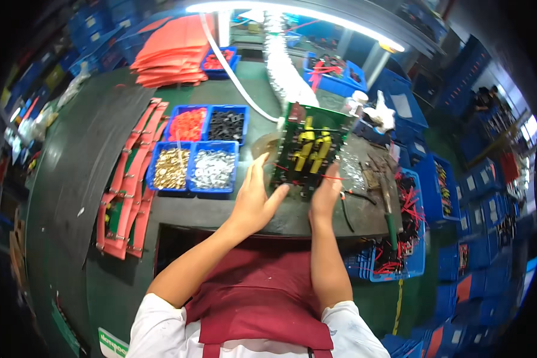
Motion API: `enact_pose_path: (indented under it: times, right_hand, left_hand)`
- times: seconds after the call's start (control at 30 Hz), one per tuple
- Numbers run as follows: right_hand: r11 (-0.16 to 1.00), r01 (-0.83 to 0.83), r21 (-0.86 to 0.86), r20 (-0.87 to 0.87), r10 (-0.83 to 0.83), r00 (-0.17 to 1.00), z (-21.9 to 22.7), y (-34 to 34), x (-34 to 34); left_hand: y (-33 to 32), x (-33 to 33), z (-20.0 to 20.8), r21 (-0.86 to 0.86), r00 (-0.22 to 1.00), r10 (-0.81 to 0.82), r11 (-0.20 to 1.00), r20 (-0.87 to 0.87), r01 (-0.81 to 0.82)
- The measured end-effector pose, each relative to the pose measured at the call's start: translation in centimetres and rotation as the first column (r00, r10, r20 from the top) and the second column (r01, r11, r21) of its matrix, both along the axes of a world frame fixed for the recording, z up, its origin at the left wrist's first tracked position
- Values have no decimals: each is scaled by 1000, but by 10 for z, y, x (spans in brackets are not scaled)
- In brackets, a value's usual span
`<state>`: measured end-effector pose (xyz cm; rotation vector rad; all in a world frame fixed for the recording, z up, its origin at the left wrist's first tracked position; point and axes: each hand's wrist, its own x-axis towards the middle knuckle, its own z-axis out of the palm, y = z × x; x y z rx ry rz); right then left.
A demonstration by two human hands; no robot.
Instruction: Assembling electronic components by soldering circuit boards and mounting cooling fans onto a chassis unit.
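A green circuit board [284, 149] with yellow and dark components stands tilted up in front of me, with thin red and black wires at its lower edge. My right hand [326, 194] grips its lower right edge; some of those fingers are hidden. Beside its lower left edge is my left hand [253, 200], open, with the thumb apart from the stretched fingers. Four joined blue bins lie left of my hands: orange-red pieces [187, 125], black pieces [225, 125], brass-coloured pieces [172, 169] and silver-coloured metal pieces [213, 169].
Red strips [131, 203] with metal clips lie to the left, by a black mat [95, 161]. Behind are stacked orange-red sheets [173, 53] and a silver flexible duct [280, 65]. At right, a green-handled tool [390, 218] lies near a blue basket [423, 238] of red-wired parts.
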<state>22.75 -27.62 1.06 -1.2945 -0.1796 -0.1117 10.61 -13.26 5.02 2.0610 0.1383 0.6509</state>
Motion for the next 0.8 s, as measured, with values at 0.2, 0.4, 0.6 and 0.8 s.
enact_pose_path:
  times: [0.2, 0.4, 0.6, 0.8]
  right_hand:
    - [956, 248, -154, -1, -251, 968, -19, 23, -52]
    - [796, 525, -299, 694, -196, 693, -46, -9, -121]
    - [867, 337, -366, 624, -39, 780, -56, 18, -140]
    - [863, 290, -414, 609, 26, 793, -49, 40, -132]
  left_hand:
    - [153, -182, 91, 298, 923, 314, 880, 221, -371]
    - [329, -413, 102, 225, 175, 982, 155, 70, -962]
    - [347, -461, 61, -234, 356, 851, 283, -385, -930]
    - [353, -405, 100, -612, 347, 938, 266, -14, -744]
